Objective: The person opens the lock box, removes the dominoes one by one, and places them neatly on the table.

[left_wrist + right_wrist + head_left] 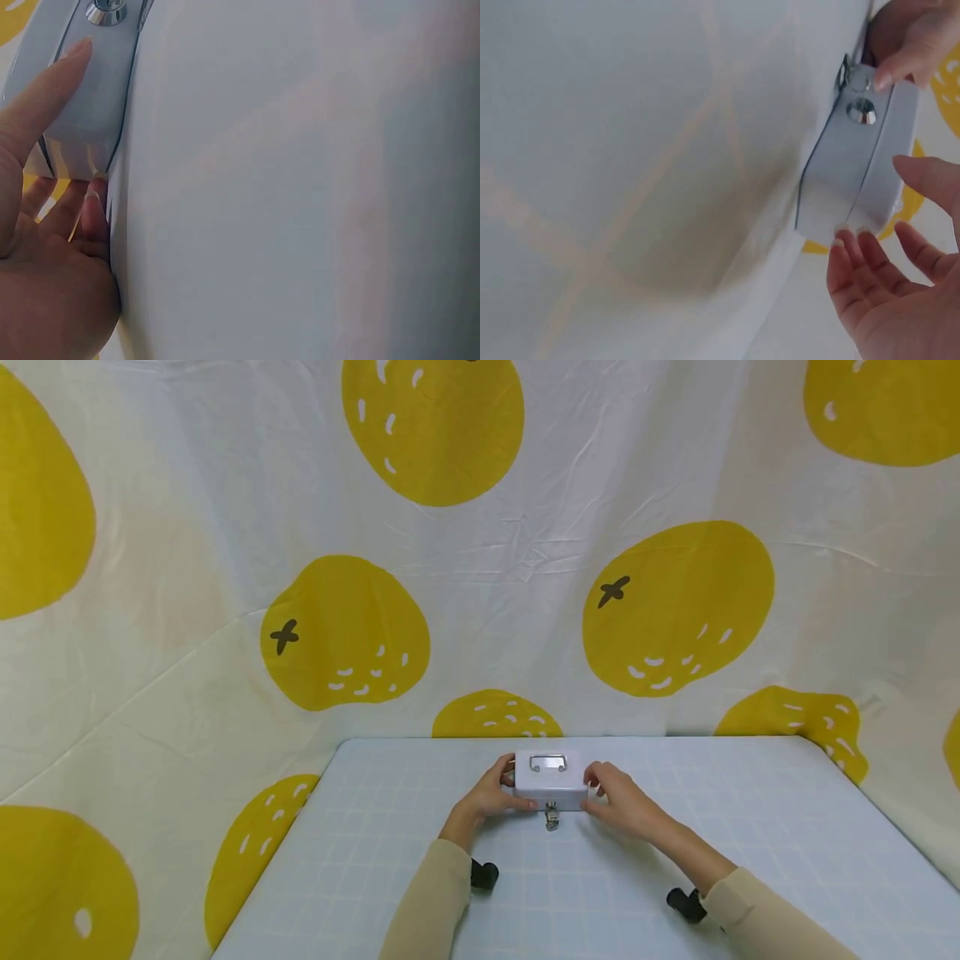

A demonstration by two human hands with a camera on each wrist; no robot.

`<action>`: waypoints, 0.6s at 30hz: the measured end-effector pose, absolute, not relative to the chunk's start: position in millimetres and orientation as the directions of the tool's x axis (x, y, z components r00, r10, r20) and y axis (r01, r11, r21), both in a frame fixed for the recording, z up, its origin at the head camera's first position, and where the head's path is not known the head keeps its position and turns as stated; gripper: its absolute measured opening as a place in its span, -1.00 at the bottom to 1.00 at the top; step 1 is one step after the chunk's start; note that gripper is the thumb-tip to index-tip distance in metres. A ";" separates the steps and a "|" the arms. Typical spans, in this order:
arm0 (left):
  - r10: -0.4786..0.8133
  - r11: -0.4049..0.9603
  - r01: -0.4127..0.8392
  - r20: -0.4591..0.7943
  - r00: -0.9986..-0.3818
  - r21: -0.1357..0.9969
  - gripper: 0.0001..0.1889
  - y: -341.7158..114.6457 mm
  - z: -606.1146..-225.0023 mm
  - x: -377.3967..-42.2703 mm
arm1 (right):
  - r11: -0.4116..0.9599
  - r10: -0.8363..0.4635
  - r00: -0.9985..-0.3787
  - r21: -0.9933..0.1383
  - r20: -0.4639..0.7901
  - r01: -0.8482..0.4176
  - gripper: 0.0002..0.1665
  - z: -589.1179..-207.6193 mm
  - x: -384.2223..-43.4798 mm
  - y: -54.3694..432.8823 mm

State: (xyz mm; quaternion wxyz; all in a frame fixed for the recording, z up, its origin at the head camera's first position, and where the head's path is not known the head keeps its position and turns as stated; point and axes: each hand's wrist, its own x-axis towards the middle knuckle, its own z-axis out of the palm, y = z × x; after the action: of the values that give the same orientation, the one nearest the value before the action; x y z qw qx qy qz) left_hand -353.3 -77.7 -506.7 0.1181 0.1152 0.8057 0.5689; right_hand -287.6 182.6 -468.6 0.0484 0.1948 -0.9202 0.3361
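Observation:
A small pale cash box (550, 783) with a wire handle (547, 763) on its lid stands near the table's far edge, its lid down. My left hand (491, 795) grips its left end, thumb along the front and the other fingers at the side. In the left wrist view that thumb (64, 79) lies below the round lock (106, 12). At the opposite end, my right hand (618, 797) has loosely bent fingers, the fingertips (844, 238) touching the box's side or very near it. Small metal keys (552, 820) appear at the front, below the lock.
A pale checked cloth covers the table (360, 860). Directly behind its far edge hangs a white curtain (510, 635) printed with yellow fruit. Black wrist cameras (484, 875) sit by the beige sleeves (431, 902).

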 end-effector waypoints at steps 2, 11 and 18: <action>0.321 0.331 0.052 -0.061 -0.945 0.942 0.04 -77.9 -507.5 -354.0 | 0.689 -0.317 -0.925 -0.620 0.209 -0.375 -0.54 -468.5 -289.2 184.1; 0.323 0.337 0.042 -0.074 -0.943 0.941 0.03 -78.7 -505.6 -353.5 | 0.647 -0.283 -0.948 -0.701 0.146 -0.301 -0.20 -475.5 -304.0 188.9; 0.323 0.335 0.033 -0.082 -0.943 0.942 0.03 -78.9 -503.9 -353.6 | 0.574 -0.277 -0.954 -0.778 0.112 -0.258 -0.01 -480.7 -316.7 189.6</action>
State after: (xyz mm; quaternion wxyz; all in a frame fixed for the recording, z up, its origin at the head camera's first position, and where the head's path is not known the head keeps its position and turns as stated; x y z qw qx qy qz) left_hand -353.6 -78.9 -503.9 0.1283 0.1104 0.8070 0.5658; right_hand -316.7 189.6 -480.7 -0.0109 0.1507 -0.8869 0.4365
